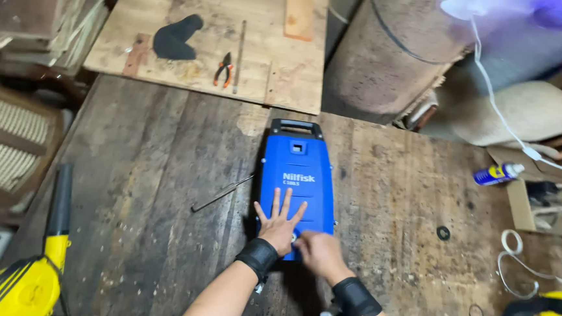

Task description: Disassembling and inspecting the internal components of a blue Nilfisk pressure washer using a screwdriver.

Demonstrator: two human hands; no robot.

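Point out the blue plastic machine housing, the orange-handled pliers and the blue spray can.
Blue plastic machine housing (298, 162): head view, on its upper front panel.
Orange-handled pliers (223, 70): head view, where the handles meet.
Blue spray can (493, 173): head view, on the can's body.

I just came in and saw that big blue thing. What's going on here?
A person has a blue machine casing lying flat on a worn wooden workbench. Their left hand is pressed flat on it, fingers spread, while the right hand touches its lower edge. A thin metal rod lies beside it, and pliers sit farther back.
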